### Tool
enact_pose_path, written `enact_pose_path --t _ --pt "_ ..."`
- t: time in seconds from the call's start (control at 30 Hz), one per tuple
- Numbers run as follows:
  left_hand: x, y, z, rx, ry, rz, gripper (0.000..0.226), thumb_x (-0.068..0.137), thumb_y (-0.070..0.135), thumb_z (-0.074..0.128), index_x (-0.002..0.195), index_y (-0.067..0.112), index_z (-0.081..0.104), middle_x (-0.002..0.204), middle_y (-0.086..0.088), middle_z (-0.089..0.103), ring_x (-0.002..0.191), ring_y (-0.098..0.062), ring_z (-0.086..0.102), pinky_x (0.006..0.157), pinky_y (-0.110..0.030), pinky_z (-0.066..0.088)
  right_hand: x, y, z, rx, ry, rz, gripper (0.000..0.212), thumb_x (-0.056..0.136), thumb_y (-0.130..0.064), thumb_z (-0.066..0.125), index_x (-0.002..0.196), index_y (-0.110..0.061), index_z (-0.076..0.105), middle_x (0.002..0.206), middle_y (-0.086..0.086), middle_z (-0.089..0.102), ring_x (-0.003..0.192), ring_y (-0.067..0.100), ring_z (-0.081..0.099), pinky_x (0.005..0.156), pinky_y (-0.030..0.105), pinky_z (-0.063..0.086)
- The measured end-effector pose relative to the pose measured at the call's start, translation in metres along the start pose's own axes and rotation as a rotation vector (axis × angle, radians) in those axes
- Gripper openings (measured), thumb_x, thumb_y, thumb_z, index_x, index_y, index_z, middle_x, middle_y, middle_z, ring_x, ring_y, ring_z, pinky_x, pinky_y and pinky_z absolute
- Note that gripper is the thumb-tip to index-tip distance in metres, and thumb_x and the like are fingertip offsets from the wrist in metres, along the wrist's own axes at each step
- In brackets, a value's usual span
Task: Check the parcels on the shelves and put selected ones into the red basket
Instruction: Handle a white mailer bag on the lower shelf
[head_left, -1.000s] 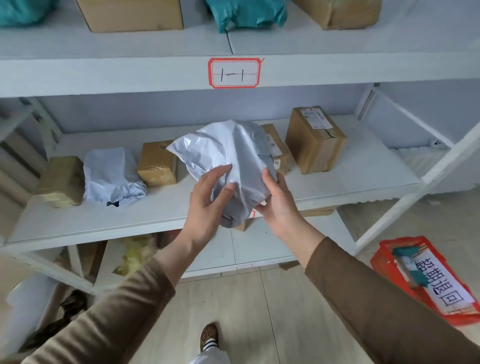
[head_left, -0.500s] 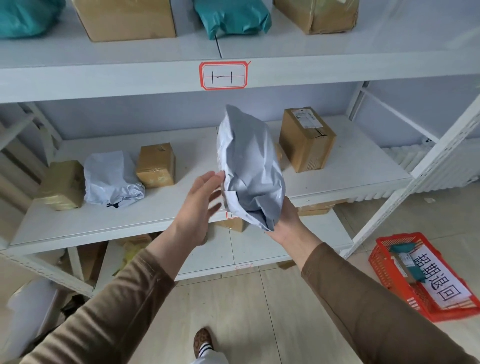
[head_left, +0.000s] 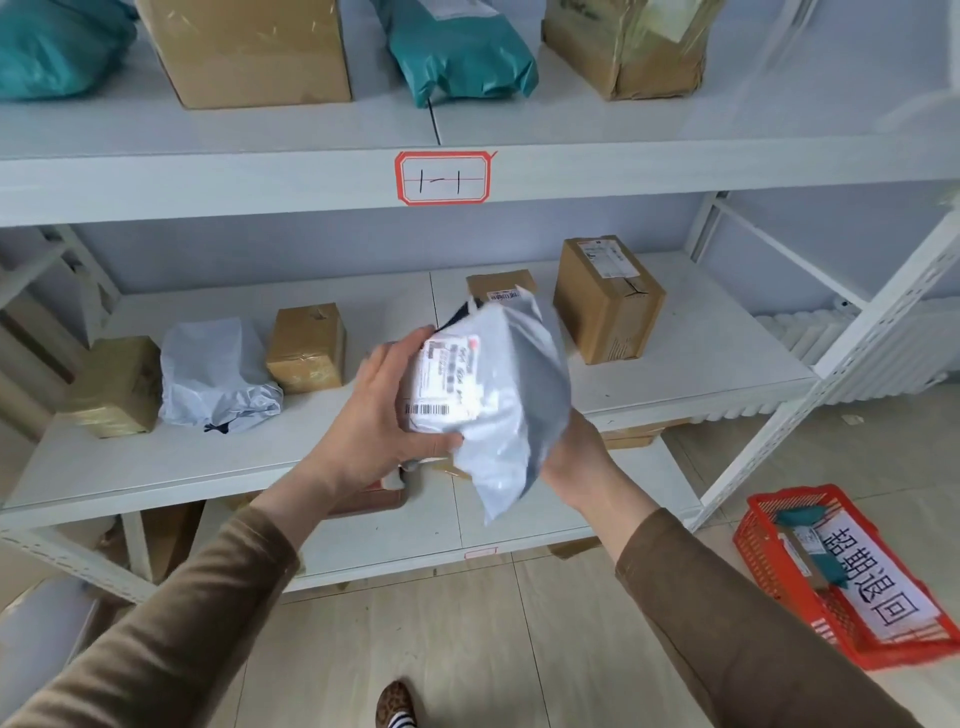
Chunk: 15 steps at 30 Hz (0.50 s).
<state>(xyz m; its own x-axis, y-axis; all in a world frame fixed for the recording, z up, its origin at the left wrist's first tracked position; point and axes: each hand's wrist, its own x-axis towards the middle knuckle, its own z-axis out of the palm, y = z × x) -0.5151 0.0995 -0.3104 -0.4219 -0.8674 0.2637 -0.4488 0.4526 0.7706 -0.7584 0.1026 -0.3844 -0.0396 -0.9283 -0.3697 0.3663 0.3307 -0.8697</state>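
I hold a grey plastic mailer bag (head_left: 511, 395) in front of the middle shelf (head_left: 691, 384), its white label with a barcode turned toward me. My left hand (head_left: 382, 421) grips its left side, thumb under the label. My right hand (head_left: 576, 457) holds it from below and behind, mostly hidden by the bag. The red basket (head_left: 769, 566) stands on the floor at the lower right with a white printed sign and a few parcels inside.
On the middle shelf sit several cardboard boxes (head_left: 605, 299) and another grey bag (head_left: 215, 376). The top shelf holds boxes and teal bags (head_left: 462, 57). A white shelf post (head_left: 831, 364) slants between me and the basket. My shoe (head_left: 397, 701) is on the tiled floor.
The bag was turned over from its plain side, so the label now faces me. My left hand, open half a second ago, has taken hold of it again.
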Motion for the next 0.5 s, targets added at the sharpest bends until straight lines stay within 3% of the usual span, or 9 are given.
enact_pose_path --t 0.07,0.1,0.2,0.27,0.37,0.43,0.5 --pt "0.007 -0.007 -0.007 0.465 -0.013 0.169 0.116 0.065 0.045 0.095 0.159 0.028 0.029 0.140 0.002 0.043 0.123 -0.021 0.040 0.107 -0.043 0.046 -0.002 -0.001 -0.011 0.204 -0.064 -0.017 0.055 0.108 -0.050 0.038 0.138 -0.009 0.058 0.135 0.007 0.068 0.133 0.022 0.056 0.107 0.038 0.050" --pt "0.010 -0.007 -0.009 0.584 -0.028 0.213 0.119 0.065 0.048 0.093 0.161 0.025 0.027 0.143 0.001 0.042 0.126 -0.023 0.038 0.105 -0.046 0.049 -0.006 -0.004 -0.012 0.239 -0.075 -0.027 0.062 0.103 -0.064 0.038 0.144 -0.021 0.057 0.142 0.004 0.065 0.137 0.025 0.055 0.113 0.048 0.044" --pt "0.018 -0.006 -0.010 0.752 -0.069 0.273 0.117 0.067 0.054 0.089 0.160 0.026 0.025 0.149 0.004 0.036 0.135 -0.023 0.034 0.083 -0.043 0.061 -0.014 -0.011 -0.009 0.062 -0.156 -0.107 0.079 0.085 -0.081 0.049 0.148 -0.033 0.051 0.144 0.001 0.063 0.138 0.027 0.055 0.108 0.055 0.047" --pt "0.024 -0.007 -0.011 0.839 -0.115 0.290 0.113 0.069 0.054 0.088 0.160 0.027 0.026 0.152 0.005 0.034 0.139 -0.021 0.030 0.076 -0.040 0.063 -0.015 -0.013 -0.008 -0.054 -0.203 -0.154 0.095 0.067 -0.082 0.071 0.149 -0.043 0.041 0.147 0.000 0.059 0.137 0.025 0.054 0.102 0.055 0.053" --pt "0.030 -0.003 -0.009 0.918 -0.193 0.357 0.108 0.073 0.051 0.086 0.161 0.029 0.028 0.156 0.005 0.036 0.145 -0.021 0.029 0.085 -0.040 0.061 -0.013 -0.016 -0.016 -0.124 -0.222 -0.146 0.104 0.049 -0.070 0.090 0.134 -0.068 0.032 0.149 -0.007 0.050 0.133 0.021 0.056 0.095 0.051 0.059" --pt "0.036 -0.001 -0.008 0.917 -0.258 0.396 0.104 0.077 0.049 0.084 0.162 0.032 0.026 0.163 0.005 0.032 0.152 -0.021 0.024 0.097 -0.042 0.057 -0.011 -0.015 -0.021 -0.229 -0.283 -0.134 0.108 0.054 -0.058 0.094 0.141 -0.063 0.031 0.143 -0.006 0.056 0.128 0.021 0.062 0.095 0.050 0.059" --pt "0.041 -0.004 -0.010 0.873 -0.283 0.383 0.105 0.081 0.045 0.083 0.164 0.037 0.020 0.173 0.009 0.015 0.160 -0.018 0.009 0.111 -0.050 0.046 -0.008 -0.011 -0.022 -0.287 -0.312 -0.137 0.095 0.065 -0.047 0.087 0.147 -0.046 0.037 0.137 -0.004 0.064 0.126 0.023 0.063 0.096 0.052 0.059"
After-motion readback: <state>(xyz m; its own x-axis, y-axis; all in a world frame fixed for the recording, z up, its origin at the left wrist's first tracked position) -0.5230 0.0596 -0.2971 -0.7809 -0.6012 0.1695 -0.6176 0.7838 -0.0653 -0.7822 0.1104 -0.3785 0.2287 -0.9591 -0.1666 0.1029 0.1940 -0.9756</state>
